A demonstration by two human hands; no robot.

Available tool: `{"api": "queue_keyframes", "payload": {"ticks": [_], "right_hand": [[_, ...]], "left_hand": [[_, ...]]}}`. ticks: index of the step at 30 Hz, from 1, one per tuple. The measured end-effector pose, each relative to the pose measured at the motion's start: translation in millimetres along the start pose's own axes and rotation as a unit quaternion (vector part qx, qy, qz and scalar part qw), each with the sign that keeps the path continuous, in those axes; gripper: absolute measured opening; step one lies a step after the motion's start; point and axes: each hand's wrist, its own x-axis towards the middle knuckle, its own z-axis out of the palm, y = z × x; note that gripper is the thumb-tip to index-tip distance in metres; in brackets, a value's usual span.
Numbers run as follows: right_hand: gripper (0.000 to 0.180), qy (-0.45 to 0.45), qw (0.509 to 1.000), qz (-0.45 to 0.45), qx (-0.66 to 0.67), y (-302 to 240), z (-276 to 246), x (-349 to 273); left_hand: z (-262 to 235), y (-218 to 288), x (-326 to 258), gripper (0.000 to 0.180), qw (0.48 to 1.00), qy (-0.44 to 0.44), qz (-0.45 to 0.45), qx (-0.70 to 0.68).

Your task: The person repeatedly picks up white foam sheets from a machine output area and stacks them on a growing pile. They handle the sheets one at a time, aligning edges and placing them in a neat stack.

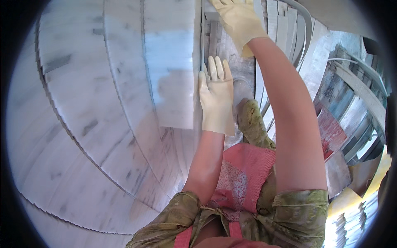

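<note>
Both my hands wear pale yellow rubber gloves. My left hand (216,97) lies flat, fingers together, against the right edge of a white marble slab (171,62) that leans upright in a stack. My right hand (238,20) reaches higher up at the top of the picture, its fingers curled over the top edge of the same slab; what the fingertips grip is cut off by the frame. My forearms are bare, with olive sleeves rolled at the elbows.
Several white grey-veined marble slabs (82,124) lean in a stack filling the left. Narrow stone strips (285,29) stand behind on the right, more slabs and a reddish piece (331,132) at far right. A pink apron (244,173) and my olive trouser leg (252,124) are below.
</note>
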Motion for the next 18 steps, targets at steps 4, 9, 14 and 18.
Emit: {"api": "queue_keyframes", "payload": {"ticks": [4, 9, 14, 18], "right_hand": [[0.059, 0.049, 0.997, -0.010, 0.058, -1, 14, 1], [0.059, 0.066, 0.997, 0.003, 0.042, -13, -27, 13], [0.053, 0.113, 0.973, 0.022, 0.198, -20, -65, -126], [0.036, -0.148, 0.922, 0.272, 0.232, -49, -80, -412]], "left_hand": [[-2, 7, -5, 0.047, 0.999, 0.002, -0.013, 0.039], [-38, 36, -6, 0.064, 0.938, 0.013, -0.052, 0.341], [-140, 104, -83, 0.078, 0.866, 0.109, -0.129, 0.471], [-192, 136, -181, 0.081, 0.820, 0.142, -0.127, 0.539]]}}
